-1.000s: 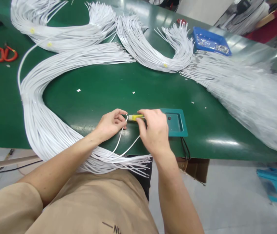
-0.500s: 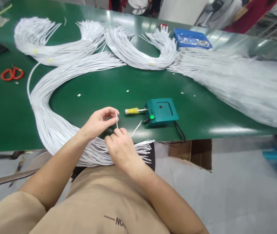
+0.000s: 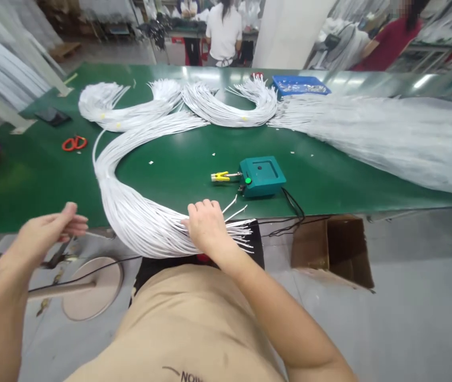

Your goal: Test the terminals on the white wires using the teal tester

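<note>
White wire bundle (image 3: 138, 225) lies under your right hand's (image 3: 206, 227) curled, close-set fingers (image 3: 205, 207) at the desk's (image 3: 30, 175) near edge, likely pinned so its ends stay fanned beside the teal box (image 3: 261, 175), while your left hand's (image 3: 44, 233) fingers (image 3: 77, 228) pinch what looks like one loose wire (image 3: 93, 234).

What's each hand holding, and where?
Left hand pinches what looks like one white wire near its end; right hand rests on the wire bundle near its ends.

The long green table (image 3: 178, 164) holds big bunches of white wires (image 3: 130, 212) that bend like snakes. A small teal box (image 3: 263, 175) sits near the front edge, with a yellow clip (image 3: 220, 176) just beside it. Red scissors (image 3: 75, 143) lie on the left. A blue tray (image 3: 297, 85) sits at the far side.
</note>
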Available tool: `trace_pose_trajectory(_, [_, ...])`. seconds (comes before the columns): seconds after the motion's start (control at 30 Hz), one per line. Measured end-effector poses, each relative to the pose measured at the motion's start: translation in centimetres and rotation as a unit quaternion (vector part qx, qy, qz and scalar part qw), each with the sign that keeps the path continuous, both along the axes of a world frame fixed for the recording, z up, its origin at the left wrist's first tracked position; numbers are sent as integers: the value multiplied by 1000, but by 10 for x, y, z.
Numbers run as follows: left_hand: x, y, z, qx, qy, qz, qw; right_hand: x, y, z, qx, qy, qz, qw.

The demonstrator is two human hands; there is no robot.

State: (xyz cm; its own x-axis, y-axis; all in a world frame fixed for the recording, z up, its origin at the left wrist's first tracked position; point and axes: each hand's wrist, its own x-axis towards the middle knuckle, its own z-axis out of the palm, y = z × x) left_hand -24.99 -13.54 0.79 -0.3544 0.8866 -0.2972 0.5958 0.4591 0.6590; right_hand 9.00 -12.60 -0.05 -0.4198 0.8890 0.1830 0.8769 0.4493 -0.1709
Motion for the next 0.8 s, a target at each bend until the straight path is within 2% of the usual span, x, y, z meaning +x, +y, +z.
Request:
trace_pose_trajectory(0.03, [-5, -10, -5, -50, -49, 19, 997, -4, 4, -2, -12, 5, 5, 1000])
trace_pose_trajectory(0.1, [2, -24, -18, -54, -118, 99, 987, -15, 7, -8, -39, 10, 9, 999])
trace_pose_trajectory(0.17, [27, -31, -33, -27, -245, 93, 965, -27, 6, -13, -55, 10, 4, 998])
trace_pose_trajectory(0.23, [63, -32, -49, -18, -398, 32, 917, -37, 0, -17, -62, 13, -3, 998])
trace_pose_trajectory(0.3, [98, -33, -59, 24, -508, 26, 861, -42, -7, -19, -69, 22, -6, 997])
trace_pose_trajectory(0.37, [127, -35, -62, 45, -591, 29, 805, -39, -13, -20, -84, 35, -12, 996])
trace_pose_trajectory(0.47, [153, -46, -52, 29, -690, -12, 724, -24, -20, -16, -117, 59, -30, 991])
trace_pose_trajectory(0.57, [170, -57, -33, 10, -752, -43, 658, -5, -31, -4, -178, 79, -40, 980])
trace_pose_trajectory(0.63, [180, -59, -18, 8, -778, -50, 626, 4, -39, 10, -187, 79, -39, 978])
trace_pose_trajectory(0.8, [201, -48, 24, 53, -811, -76, 578, 16, -43, 60, -85, 28, -18, 996])
